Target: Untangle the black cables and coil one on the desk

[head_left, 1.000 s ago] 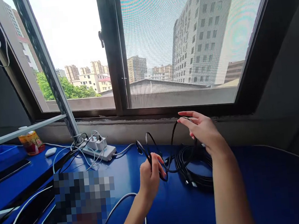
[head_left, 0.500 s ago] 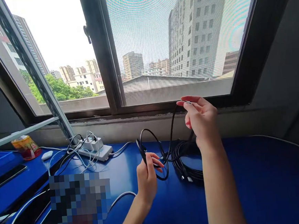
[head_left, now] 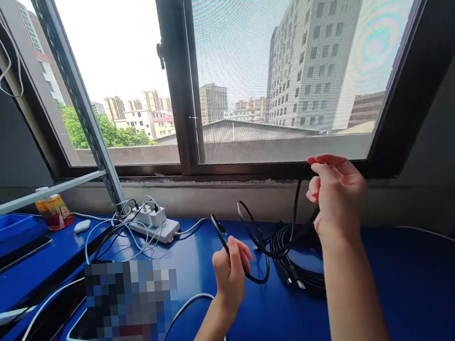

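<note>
A black cable (head_left: 259,244) runs in loose loops between my two hands, above a blue table. My left hand (head_left: 232,270) is closed around one loop of it, low and near the middle of the view. Higher up on the right, my right hand (head_left: 336,183) pinches a stretch of the same cable between thumb and fingers, in front of the window sill. A coiled bundle of black cable (head_left: 295,278) lies on the table between and behind my hands, its metal plug ends facing me. My right forearm hides part of the coil.
A white power strip (head_left: 173,230) with chargers and tangled thin cables stands at the back left, beside a metal shelf post (head_left: 112,185). Further left are an orange-and-red container (head_left: 56,213), a blue tray (head_left: 5,227) and a phone (head_left: 17,258). A window (head_left: 283,82) spans the back.
My right hand has moved to the right, drawing the cable along. Fewer loops hang at my left hand, and the loops between the hands have spread. The view has shifted slightly left.
</note>
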